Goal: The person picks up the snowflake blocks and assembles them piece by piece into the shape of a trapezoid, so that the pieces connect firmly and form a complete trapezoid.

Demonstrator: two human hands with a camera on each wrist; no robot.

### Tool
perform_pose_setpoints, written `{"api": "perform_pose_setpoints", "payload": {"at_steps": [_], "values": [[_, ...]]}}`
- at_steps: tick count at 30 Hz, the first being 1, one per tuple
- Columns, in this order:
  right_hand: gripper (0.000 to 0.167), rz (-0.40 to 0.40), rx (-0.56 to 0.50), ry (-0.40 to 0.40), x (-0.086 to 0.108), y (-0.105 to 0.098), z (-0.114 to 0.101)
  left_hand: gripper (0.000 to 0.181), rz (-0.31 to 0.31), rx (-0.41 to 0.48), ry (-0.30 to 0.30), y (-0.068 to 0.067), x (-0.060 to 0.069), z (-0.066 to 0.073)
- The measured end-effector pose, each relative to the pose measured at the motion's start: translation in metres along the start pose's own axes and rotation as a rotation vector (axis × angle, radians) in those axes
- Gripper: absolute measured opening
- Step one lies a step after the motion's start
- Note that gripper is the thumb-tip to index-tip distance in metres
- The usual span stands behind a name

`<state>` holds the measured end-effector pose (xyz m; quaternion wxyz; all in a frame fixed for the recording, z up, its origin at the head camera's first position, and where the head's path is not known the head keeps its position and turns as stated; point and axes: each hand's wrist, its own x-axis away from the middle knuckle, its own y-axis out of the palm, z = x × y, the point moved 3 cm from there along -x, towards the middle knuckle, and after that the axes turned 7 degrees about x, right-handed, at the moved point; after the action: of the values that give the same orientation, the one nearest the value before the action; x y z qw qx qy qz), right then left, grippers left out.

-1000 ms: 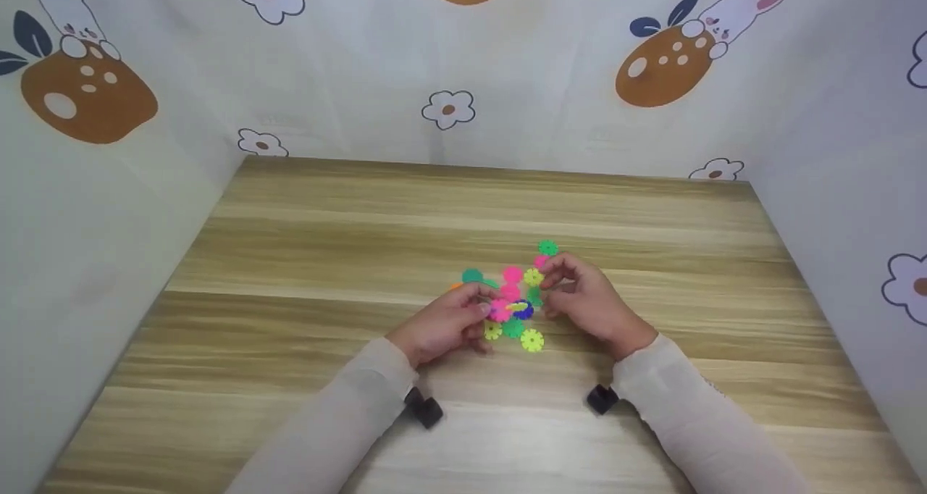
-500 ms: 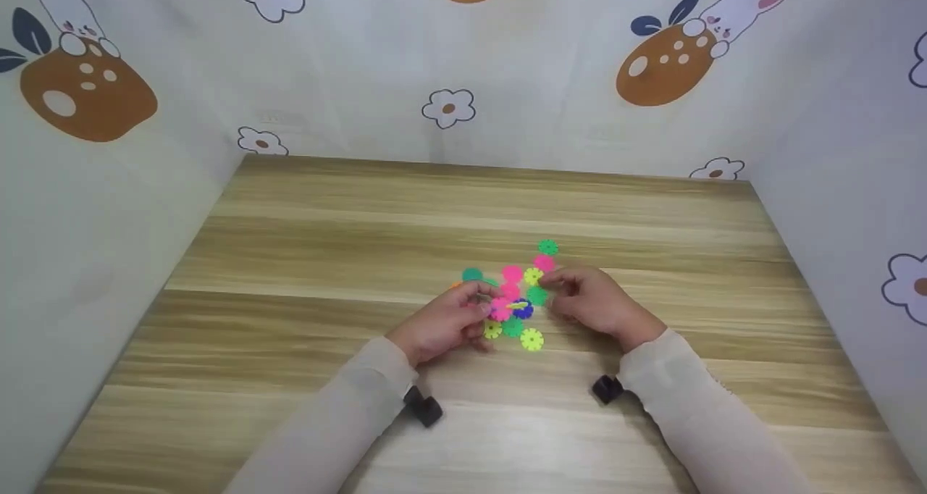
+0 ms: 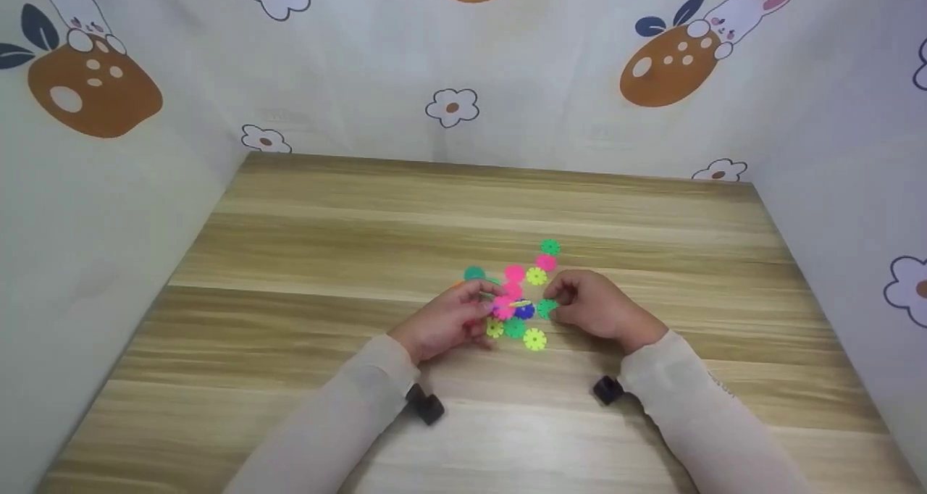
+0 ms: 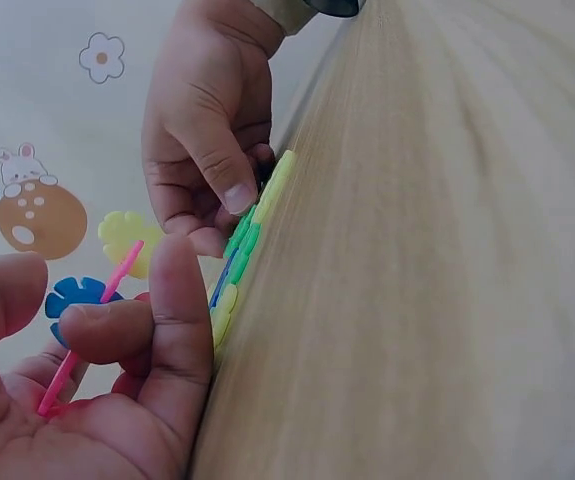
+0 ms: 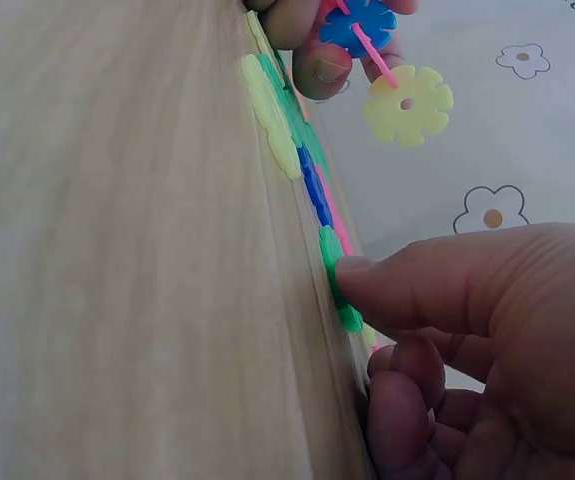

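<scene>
Head view, center frame: the left hand (image 3: 443, 324) pinches a few joined discs (image 3: 503, 308); the right hand (image 3: 597, 306) thumbs a green disc (image 3: 546, 308), grip unclear; loose discs (image 3: 534, 340) lie apparently unattached.

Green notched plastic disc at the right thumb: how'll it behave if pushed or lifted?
Green notched plastic disc looks thin edge-on, so probably light. Lying roughly flat on the wood-grain table, it'll likely slide, not roll. Lifting may be fiddly: little edge to pinch.
</scene>
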<state>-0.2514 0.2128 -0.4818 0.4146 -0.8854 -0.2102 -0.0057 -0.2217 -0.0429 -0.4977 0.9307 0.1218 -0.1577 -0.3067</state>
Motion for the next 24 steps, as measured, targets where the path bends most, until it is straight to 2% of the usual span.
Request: {"api": "perform_pose_setpoints", "payload": {"at_steps": [6,10,13,15,20,24], "values": [[0.02,-0.006,-0.087,-0.055,0.0,0.002,-0.001,0.033,0.001,0.009,-0.003,0.001,0.0,0.001],[0.021,-0.069,-0.302,-0.084,0.0,0.008,-0.001,0.033,0.006,0.018,0.003,0.001,-0.001,0.0],[0.023,-0.085,-0.457,-0.049,-0.001,0.012,0.002,0.032,0.012,0.025,0.004,0.001,-0.001,-0.001],[0.024,-0.077,-0.518,-0.029,-0.001,0.012,0.004,0.032,0.015,0.024,0.002,0.001,-0.001,-0.001],[0.023,-0.081,-0.624,-0.016,-0.001,0.014,0.005,0.031,0.011,0.009,-0.004,0.0,-0.001,-0.001],[0.022,-0.09,-0.655,-0.023,0.0,0.015,0.005,0.032,0.007,-0.005,-0.006,0.0,-0.001,-0.001]]}}
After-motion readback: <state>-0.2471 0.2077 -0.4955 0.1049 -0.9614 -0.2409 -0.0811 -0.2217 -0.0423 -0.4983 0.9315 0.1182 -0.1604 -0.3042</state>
